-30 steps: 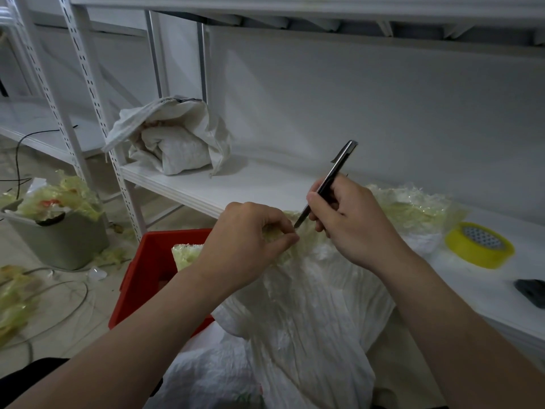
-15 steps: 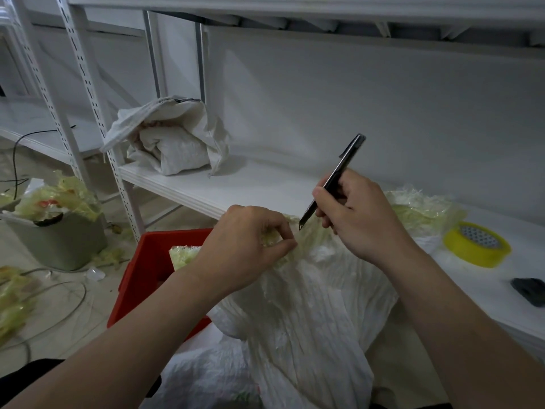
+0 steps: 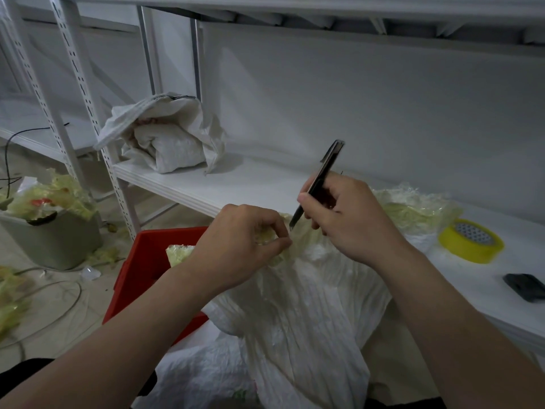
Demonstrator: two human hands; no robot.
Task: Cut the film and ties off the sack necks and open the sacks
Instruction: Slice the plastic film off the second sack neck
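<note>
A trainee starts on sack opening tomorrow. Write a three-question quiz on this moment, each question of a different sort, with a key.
1. Fill the gap: the left hand pinches the yellowish ____ at the neck of the sack.
2. What grips the cutter? A) left hand B) right hand C) neither
3. True or false: the yellow tape roll lies on the white shelf.
Key: 1 film; 2 B; 3 true.

Dim, flat light; soft shadows; wide-angle bowing at edges.
</note>
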